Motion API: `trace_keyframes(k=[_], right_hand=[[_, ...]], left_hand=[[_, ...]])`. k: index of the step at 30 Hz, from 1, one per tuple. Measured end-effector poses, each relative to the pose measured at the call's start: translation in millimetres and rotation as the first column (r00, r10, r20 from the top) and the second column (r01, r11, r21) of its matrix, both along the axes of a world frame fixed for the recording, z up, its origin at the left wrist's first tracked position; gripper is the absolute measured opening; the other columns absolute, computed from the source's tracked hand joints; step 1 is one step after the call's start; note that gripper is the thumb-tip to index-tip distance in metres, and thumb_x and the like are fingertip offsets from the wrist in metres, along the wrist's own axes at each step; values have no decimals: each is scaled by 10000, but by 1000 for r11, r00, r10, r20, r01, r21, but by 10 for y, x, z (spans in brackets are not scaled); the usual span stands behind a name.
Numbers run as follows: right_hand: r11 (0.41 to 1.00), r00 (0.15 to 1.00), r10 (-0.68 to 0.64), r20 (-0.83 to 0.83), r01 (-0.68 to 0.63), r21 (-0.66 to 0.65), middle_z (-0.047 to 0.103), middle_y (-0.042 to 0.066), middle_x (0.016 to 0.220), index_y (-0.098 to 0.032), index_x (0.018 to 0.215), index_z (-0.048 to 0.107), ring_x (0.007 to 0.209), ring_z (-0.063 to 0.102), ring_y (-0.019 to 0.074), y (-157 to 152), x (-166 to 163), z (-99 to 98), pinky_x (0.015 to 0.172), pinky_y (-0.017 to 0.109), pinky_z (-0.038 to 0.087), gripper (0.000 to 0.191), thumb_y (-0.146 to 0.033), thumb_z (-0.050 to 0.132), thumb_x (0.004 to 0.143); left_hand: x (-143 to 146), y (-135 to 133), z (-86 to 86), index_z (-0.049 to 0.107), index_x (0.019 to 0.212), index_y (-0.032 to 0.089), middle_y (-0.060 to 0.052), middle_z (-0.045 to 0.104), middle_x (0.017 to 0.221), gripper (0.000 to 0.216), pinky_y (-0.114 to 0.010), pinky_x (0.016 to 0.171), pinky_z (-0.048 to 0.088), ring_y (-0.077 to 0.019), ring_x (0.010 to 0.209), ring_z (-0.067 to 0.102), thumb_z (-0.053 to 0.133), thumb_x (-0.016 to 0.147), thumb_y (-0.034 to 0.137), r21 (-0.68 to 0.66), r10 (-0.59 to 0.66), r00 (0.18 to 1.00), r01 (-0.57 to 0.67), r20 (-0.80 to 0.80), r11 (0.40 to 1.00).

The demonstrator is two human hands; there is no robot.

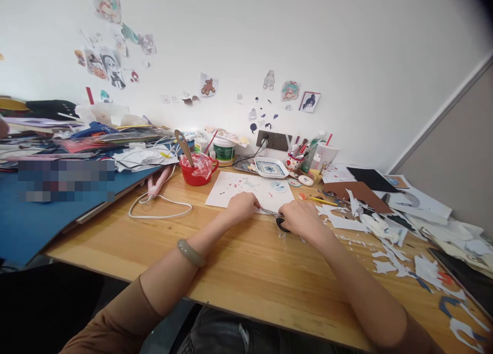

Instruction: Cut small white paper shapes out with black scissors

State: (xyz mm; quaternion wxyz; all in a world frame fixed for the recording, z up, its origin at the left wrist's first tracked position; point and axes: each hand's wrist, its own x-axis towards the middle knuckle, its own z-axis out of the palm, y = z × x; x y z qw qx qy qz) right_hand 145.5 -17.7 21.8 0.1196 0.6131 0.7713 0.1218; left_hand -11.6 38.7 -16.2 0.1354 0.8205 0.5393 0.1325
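My right hand (299,216) is closed on a pair of scissors (282,224); a black handle loop shows below the fingers, and the blades point left. Close to the blade tips, my left hand (242,209) is closed in a pinch. What it pinches is too small to make out. Both hands are at the near edge of a white sheet of paper (219,190), on which several small coloured cut-out pieces lie. A blue-patterned white dish (271,168) stands just behind the sheet.
A red pot (196,170) with a wooden handle sticking out stands left, near a pink corded tool (156,183). Paper scraps (385,264) litter the right side. Brown sheet (358,194), pen cup (294,162) and plastic cup (322,156) lie behind. Piled materials (96,133) cover the blue table.
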Motion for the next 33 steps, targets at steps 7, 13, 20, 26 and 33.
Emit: trace_keyframes(k=[7, 13, 20, 26, 33], right_hand=[[1000, 1000, -29, 3, 29, 11, 651, 154, 827, -128, 838, 646, 765, 601, 271, 24, 3, -12, 573, 296, 384, 248, -177, 455, 687], [998, 998, -55, -2, 55, 18, 651, 153, 839, -133, 861, 645, 780, 601, 268, 35, -8, -17, 603, 305, 391, 256, -167, 451, 697], [996, 997, -78, -8, 79, 42, 652, 164, 836, -118, 857, 649, 780, 602, 271, 42, -15, -23, 598, 301, 398, 254, -148, 454, 697], [998, 998, -60, -12, 60, 31, 657, 149, 828, -139, 833, 655, 776, 603, 257, 1, -40, 0, 613, 298, 396, 231, -138, 476, 687], [998, 998, -61, -22, 62, 29, 654, 155, 839, -134, 859, 648, 782, 601, 265, 31, -67, -5, 605, 301, 398, 236, -148, 478, 696]], left_hand=[[0, -12, 16, 658, 863, 278, -37, 636, 923, 320, -253, 692, 411, -179, 822, 564, 428, 689, 139, 16, -15, 1000, 15, -27, 1000], [3, -22, 28, 656, 872, 277, -38, 637, 922, 335, -257, 692, 415, -182, 827, 564, 421, 686, 127, 17, -18, 999, 18, -37, 1000], [0, -9, 9, 653, 867, 294, -33, 636, 909, 348, -261, 667, 416, -186, 811, 564, 413, 677, 128, 25, -18, 999, 19, -42, 999], [-6, -6, 7, 655, 859, 292, -33, 633, 911, 350, -257, 673, 412, -182, 816, 559, 408, 670, 132, 33, -21, 999, 22, -41, 999], [-4, -8, 16, 656, 858, 287, -33, 633, 911, 351, -255, 686, 411, -178, 820, 556, 406, 669, 130, 26, -17, 999, 19, -43, 999]])
